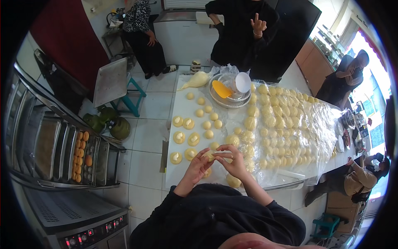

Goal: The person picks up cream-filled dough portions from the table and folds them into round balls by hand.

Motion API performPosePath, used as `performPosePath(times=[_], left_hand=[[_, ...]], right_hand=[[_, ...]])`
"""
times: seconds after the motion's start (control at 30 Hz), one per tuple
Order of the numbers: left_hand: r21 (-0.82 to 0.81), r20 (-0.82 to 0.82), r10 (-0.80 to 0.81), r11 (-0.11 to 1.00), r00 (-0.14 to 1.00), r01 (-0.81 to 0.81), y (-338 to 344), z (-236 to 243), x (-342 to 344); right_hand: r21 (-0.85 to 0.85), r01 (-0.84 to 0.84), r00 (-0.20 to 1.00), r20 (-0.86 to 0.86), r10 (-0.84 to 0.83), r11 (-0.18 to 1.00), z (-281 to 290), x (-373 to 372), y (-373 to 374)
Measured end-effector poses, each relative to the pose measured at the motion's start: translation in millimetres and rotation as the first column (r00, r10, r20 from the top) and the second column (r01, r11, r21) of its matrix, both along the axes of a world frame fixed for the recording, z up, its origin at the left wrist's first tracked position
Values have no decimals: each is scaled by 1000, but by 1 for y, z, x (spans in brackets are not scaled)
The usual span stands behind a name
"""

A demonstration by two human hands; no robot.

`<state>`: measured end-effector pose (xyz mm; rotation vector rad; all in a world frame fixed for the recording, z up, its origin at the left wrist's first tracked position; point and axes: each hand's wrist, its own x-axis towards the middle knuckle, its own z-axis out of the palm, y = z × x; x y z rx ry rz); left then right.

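Over the near edge of the white table (176, 176), both my hands are closed around one small piece of pale dough (210, 156). My left hand (196, 169) cups it from the left, and the fingers of my right hand (233, 162) pinch its right side. My fingers cover most of the piece. Just left of my hands lie several flattened dough rounds (176, 157) topped with white filling. Beyond them sit several plain dough balls (207, 125). Part of another dough piece (207, 173) shows beneath my hands.
Rows of dough balls under clear plastic (286, 124) cover the table's right side. At the back stand a metal bowl (230, 102) with a yellow scraper (221, 89) and a filled piping bag (197, 80). A tray rack (62, 153) is at left; other people stand around.
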<state>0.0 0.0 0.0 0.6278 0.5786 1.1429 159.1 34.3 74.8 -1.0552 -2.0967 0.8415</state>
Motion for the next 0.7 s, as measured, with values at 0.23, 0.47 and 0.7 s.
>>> performPosePath(times=[0.23,0.47,0.7], left_hand=[[-117,-307,86,985,948,-127,-2,25,8],[-54,-241,27,998,970,-41,-3,16,4],[105,-142,77,993,987,-62,-1,-7,6]], right_hand=[[-129,162,976,-122,-178,978,4,0,-5],[168,144,987,-95,-129,975,2,-4,-2],[137,105,992,-77,-95,985,-1,0,-1]])
